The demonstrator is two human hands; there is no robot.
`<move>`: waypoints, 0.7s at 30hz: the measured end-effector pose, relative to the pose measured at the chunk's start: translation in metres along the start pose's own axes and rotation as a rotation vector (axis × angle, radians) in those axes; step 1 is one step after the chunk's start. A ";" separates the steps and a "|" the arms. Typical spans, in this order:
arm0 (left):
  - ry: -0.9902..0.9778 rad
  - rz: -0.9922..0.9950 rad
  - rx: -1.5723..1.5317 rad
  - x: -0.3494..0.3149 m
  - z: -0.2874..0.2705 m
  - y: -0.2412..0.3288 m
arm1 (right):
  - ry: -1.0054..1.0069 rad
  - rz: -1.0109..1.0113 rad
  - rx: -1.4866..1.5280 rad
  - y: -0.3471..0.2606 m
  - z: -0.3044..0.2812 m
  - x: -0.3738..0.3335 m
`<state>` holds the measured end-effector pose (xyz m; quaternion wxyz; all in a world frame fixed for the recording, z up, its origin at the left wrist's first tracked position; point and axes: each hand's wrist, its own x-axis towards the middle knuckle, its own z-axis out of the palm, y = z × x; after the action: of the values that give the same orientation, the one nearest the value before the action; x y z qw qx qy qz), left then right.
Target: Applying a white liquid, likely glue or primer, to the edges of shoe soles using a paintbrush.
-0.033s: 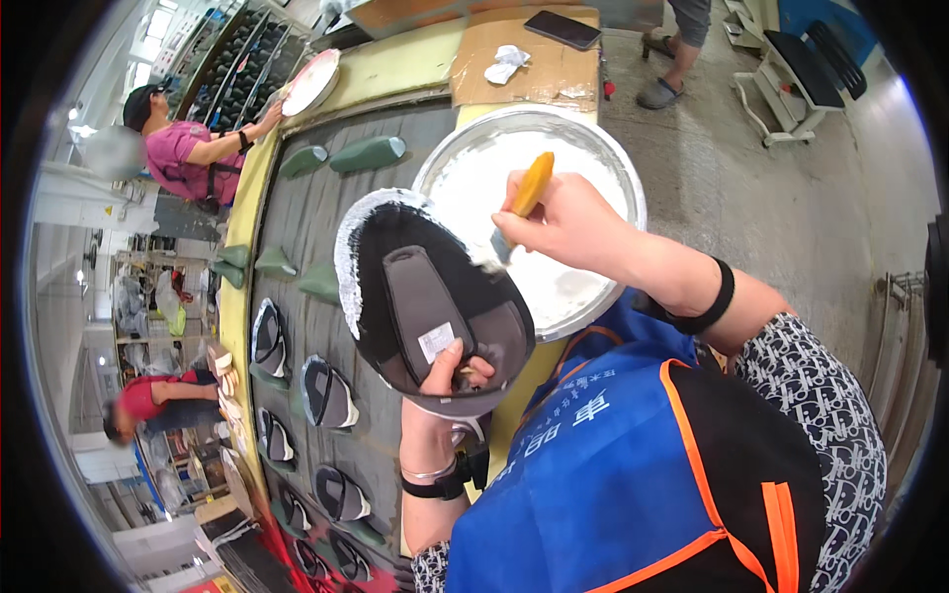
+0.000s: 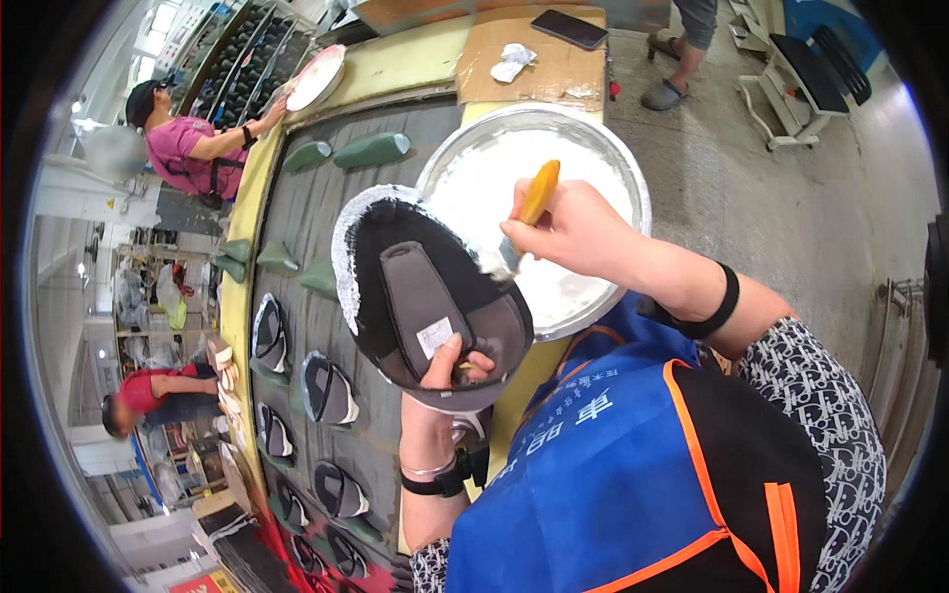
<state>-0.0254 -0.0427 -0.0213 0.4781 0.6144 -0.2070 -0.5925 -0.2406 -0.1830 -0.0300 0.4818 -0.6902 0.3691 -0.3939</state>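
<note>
My left hand (image 2: 457,364) is closed on a dark grey and black shoe upper (image 2: 368,287), its thumb beside a white label inside. A band of wet white paste coats the upper's far and left rim. My right hand (image 2: 578,227) grips a brush (image 2: 541,193) by its yellow handle. The brush's white-smeared bristles touch the upper's right edge. Just behind and below the brush stands a wide metal bowl (image 2: 641,178) holding thick white paste.
A dark belt (image 2: 306,212) in a yellow frame carries several green shoe lasts (image 2: 371,150) and several grey uppers (image 2: 329,388). Cardboard (image 2: 578,77) with a phone (image 2: 569,30) and crumpled tissue (image 2: 513,62) lies beyond the bowl. Two people work along the left; another person's legs show at the top.
The brush and my right hand have shifted slightly down and right, with the bristles now against the upper's right edge. My left hand still holds the upper.
</note>
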 end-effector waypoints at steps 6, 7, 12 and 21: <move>0.011 0.078 0.084 0.013 0.001 -0.005 | -0.140 0.127 -0.189 -0.009 -0.006 -0.008; 0.027 0.158 0.136 0.015 0.003 -0.007 | -0.066 -0.004 -0.185 -0.011 -0.005 -0.005; 0.118 0.534 0.369 0.018 0.006 -0.013 | -0.089 -0.070 -0.260 -0.022 0.001 0.005; 0.171 0.758 0.717 0.034 -0.007 -0.009 | 0.024 -0.391 -0.294 -0.036 0.003 0.010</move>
<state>-0.0141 -0.0638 -0.0475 0.4338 0.6674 -0.5647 -0.2180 -0.2294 -0.1809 0.0060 0.2864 -0.8065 0.2878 -0.4297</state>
